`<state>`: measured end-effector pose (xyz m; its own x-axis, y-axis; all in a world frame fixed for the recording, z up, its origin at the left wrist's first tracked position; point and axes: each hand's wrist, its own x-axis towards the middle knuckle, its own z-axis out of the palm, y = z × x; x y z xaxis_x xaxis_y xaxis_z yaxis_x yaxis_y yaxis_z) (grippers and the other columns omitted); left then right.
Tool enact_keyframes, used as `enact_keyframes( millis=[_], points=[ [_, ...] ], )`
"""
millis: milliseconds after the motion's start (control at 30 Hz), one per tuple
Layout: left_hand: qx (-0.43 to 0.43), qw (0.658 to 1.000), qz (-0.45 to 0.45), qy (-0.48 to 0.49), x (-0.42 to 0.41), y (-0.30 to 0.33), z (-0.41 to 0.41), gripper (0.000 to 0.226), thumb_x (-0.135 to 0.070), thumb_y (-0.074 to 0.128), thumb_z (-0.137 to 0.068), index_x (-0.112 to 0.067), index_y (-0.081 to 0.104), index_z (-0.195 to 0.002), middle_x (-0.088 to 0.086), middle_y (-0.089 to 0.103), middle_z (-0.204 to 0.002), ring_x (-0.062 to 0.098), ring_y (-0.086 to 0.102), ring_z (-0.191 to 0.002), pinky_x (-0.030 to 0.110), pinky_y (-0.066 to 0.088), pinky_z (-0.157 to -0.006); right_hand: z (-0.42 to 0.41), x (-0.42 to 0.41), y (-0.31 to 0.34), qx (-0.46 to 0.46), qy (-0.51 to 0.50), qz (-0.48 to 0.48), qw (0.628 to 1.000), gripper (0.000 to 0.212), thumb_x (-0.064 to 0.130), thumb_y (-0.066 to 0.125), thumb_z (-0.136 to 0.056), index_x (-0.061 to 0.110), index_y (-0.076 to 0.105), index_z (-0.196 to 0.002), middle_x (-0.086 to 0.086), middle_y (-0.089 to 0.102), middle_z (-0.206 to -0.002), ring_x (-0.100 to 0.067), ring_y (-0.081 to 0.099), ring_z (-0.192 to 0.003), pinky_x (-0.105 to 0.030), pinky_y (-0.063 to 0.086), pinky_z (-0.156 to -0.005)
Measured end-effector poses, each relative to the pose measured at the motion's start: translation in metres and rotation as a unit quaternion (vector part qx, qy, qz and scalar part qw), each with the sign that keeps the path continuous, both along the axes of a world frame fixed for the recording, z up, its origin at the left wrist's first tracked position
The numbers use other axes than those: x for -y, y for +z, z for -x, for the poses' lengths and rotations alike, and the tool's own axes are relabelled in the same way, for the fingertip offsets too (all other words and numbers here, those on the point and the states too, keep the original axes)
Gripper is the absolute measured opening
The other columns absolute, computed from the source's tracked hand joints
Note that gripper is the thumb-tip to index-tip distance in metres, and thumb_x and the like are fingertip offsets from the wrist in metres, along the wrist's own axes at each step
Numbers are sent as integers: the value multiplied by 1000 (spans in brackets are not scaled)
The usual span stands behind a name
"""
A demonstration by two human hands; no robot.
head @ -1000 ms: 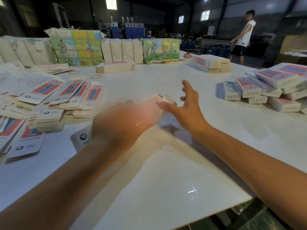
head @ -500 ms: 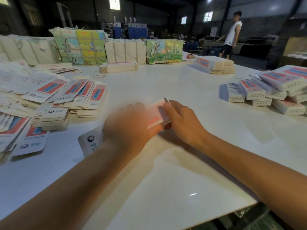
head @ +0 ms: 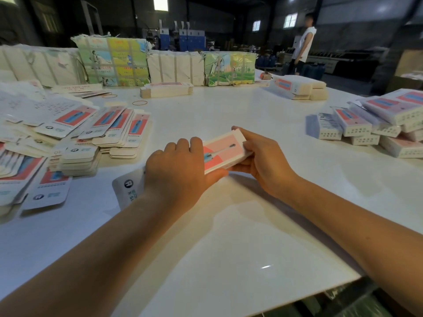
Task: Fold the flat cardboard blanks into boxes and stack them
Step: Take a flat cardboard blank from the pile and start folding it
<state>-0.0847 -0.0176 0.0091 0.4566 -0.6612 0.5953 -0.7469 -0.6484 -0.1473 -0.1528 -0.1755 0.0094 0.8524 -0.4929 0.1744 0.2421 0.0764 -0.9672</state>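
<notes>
box (head: 223, 152) was popped from flat into shape | held by left hand (head: 180, 165) and right hand (head: 263, 156) grip | stacking basically next

A dim warehouse hall lies well beyond the hands, its dark walls (head: 357, 17) broken by small bright windows (head: 290, 19) ahead to the right and a lit opening (head: 161, 3) ahead to the left. Blue machines (head: 187, 38) stand far ahead. A wide white table (head: 229, 236) spreads beneath the hands, glossy with reflected light.
</notes>
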Motion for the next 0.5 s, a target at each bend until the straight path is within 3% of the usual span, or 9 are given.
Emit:
enact_keyframes(
  millis=[100, 167, 233, 333, 400, 467, 500],
  points=[
    [10, 1000, -5, 1, 2, 0, 1, 95, -72, -9, -68, -13, 44, -121, 3, 58, -100, 14, 50, -76, 24, 34, -58, 2, -3, 0, 7, -43, 64, 997, 52, 5, 34, -91, 34, 74, -77, 6, 73, -83, -16, 70, -84, -35, 58, -70],
    [13, 1000, -13, 9, 2, 0, 1, 90, -72, -6, -71, -14, 40, -123, 1, 57, -104, 14, 49, -79, 24, 35, -61, 4, -7, 0, 5, -87, 150, 985, 34, 18, 37, -96, 37, 65, -98, 6, 67, -104, -15, 63, -100, -36, 53, -91],
    [-10, 1000, -17, 9, 1, 3, 3, 89, -71, -1, -75, -10, 46, -119, 6, 60, -98, 19, 56, -77, 27, 41, -60, 8, -11, 0, -9, -96, 231, 968, 28, 22, 41, -97, 26, 57, -120, 10, 60, -115, -12, 60, -105, -27, 51, -93],
    [6, 1000, -27, 6, 1, 3, 5, 83, -69, 8, -81, -5, 59, -99, 9, 61, -77, 23, 59, -62, 27, 43, -52, 12, -18, -1, -43, -87, 324, 941, 45, 14, 52, -94, 16, 44, -138, 10, 54, -119, -7, 58, -100, -9, 47, -83],
    [23, 999, -23, 18, 1, 3, 4, 75, -69, 19, -83, -8, 59, -94, 6, 59, -72, 20, 57, -59, 25, 37, -48, 13, -20, -1, -56, -71, 337, 937, 59, 12, 54, -93, 18, 30, -146, 9, 46, -131, -8, 50, -114, -12, 43, -92],
    [24, 999, -18, 14, 0, 2, 2, 72, -69, 25, -83, -7, 59, -95, 7, 59, -73, 21, 56, -59, 24, 32, -49, 13, -20, 0, -50, -22, 299, 953, 72, 10, 55, -93, 23, 13, -151, 10, 35, -146, -4, 39, -127, -21, 39, -104],
    [13, 1000, -15, 10, 0, 2, 0, 72, -69, 26, -82, -7, 57, -99, 8, 60, -77, 21, 56, -61, 25, 33, -50, 14, -19, 1, -42, 4, 270, 962, 76, 9, 54, -94, 25, 7, -151, 11, 30, -151, 0, 37, -127, -20, 40, -102]
  ],
)
